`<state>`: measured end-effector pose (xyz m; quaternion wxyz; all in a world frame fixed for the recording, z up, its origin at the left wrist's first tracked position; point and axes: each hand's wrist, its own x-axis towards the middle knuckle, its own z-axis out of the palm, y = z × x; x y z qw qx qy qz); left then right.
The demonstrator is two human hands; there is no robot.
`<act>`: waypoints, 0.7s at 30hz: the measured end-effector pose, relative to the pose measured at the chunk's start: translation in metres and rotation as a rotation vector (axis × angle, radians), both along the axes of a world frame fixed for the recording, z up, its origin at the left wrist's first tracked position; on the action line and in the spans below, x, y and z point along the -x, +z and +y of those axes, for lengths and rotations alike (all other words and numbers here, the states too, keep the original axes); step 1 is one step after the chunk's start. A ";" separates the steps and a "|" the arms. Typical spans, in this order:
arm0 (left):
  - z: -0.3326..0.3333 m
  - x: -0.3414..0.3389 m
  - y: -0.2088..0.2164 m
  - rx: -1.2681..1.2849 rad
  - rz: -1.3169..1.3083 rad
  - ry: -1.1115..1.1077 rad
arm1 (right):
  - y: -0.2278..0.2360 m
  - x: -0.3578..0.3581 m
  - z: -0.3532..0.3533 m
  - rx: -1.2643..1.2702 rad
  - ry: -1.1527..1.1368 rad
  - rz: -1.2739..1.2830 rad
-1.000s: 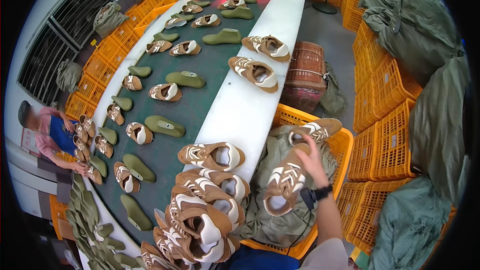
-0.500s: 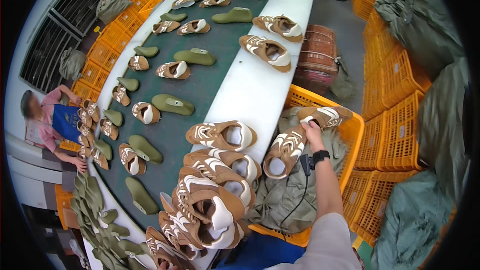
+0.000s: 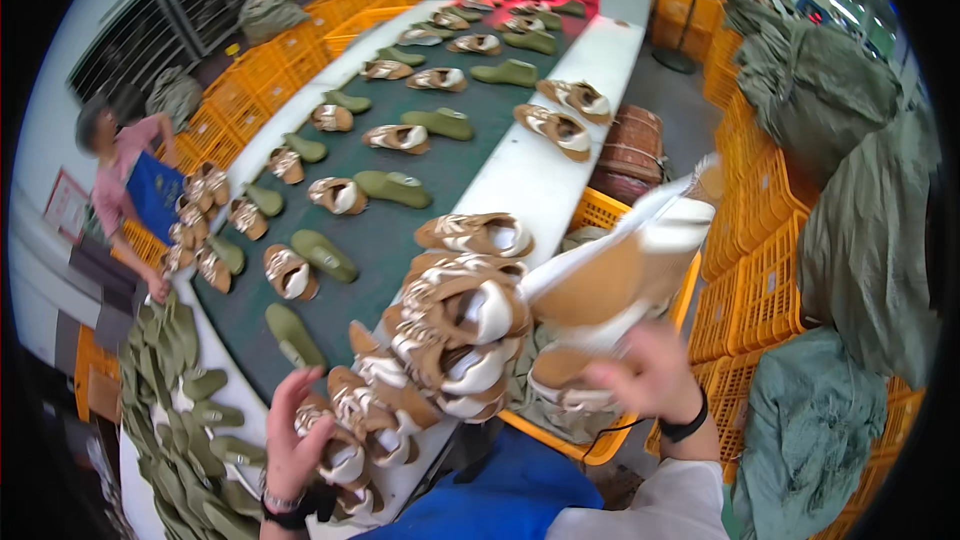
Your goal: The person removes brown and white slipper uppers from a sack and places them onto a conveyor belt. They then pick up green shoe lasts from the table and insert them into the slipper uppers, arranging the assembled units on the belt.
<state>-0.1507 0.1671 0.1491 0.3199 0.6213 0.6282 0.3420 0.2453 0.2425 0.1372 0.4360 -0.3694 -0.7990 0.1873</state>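
Observation:
My right hand [image 3: 655,375] is closed on a pair of brown-and-white shoe uppers, blurred by motion, above the cloth-lined yellow crate. The larger shoe upper [image 3: 600,285] is tilted up with its tan side showing; the lower shoe upper [image 3: 560,370] lies against my fingers. My left hand [image 3: 295,430], fingers apart and nothing in it, is beside a laced shoe upper [image 3: 345,455] at the table's near end. Right of that hand, a heap of shoe uppers [image 3: 460,315] is stacked on the white table edge.
Green shoe lasts [image 3: 390,188] and uppers lie in rows along the dark green belt [image 3: 385,250]. More lasts [image 3: 180,420] are heaped at the left. Across the belt stands a co-worker [image 3: 150,180] in a blue apron. Yellow crates [image 3: 755,280] line the right side.
My right hand has lifted the uppers out of the yellow crate and turned them. My left hand has come up from the lower edge and opened. The view has tilted upward.

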 end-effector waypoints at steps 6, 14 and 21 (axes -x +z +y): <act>-0.056 -0.005 0.028 -0.179 -0.434 -0.371 | 0.021 0.163 -0.093 -0.352 0.535 -0.446; -0.145 0.141 -0.043 -0.049 -1.518 0.129 | 0.027 0.279 -0.097 0.324 0.712 0.225; -0.207 0.204 -0.078 -0.154 -1.339 0.236 | 0.006 0.379 -0.049 1.071 0.738 0.771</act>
